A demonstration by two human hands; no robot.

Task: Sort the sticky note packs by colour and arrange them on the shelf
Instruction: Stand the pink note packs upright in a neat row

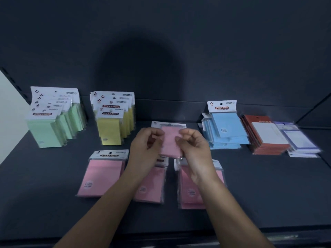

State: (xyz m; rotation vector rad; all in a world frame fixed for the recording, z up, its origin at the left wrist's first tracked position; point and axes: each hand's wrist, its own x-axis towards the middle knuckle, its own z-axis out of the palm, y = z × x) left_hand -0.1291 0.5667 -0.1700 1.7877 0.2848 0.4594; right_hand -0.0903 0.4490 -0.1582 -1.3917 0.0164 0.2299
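Pink sticky note pack (170, 140): held above the middle of the dark shelf (268, 194), clear of its surface, white header card at the far end, pink face toward the camera. Left hand (146, 143) at the pack's left edge, fingers curled in toward it. Right hand (194, 145) at the right edge, thumb laid on the pink face, remaining fingers curled. Grasped from both sides, as far as motion blur allows; contact of the left fingertips not sharply resolved.

Three further pink packs flat on the shelf in a row beneath the hands, headers pointing away:
- left pink pack (102, 176), fully exposed, "STICKY NOTE" legible on its header;
- middle pink pack (151, 185), partly covered by the left forearm;
- right pink pack (191, 190), partly covered by the right wrist.

Back row, left to right:
- green packs (53, 122), standing on end, one behind another;
- yellow packs (112, 126), near the green, standing likewise;
- blue packs (226, 130), right of the hands, loosely piled, topmost one propped at a tilt;
- red-backed notepads (265, 138), stacked just beside the blue;
- purple-edged notepads (300, 142), stacked at far right, against the red stack.

Rounded shadow on the dark back panel (143, 77) above the hands.
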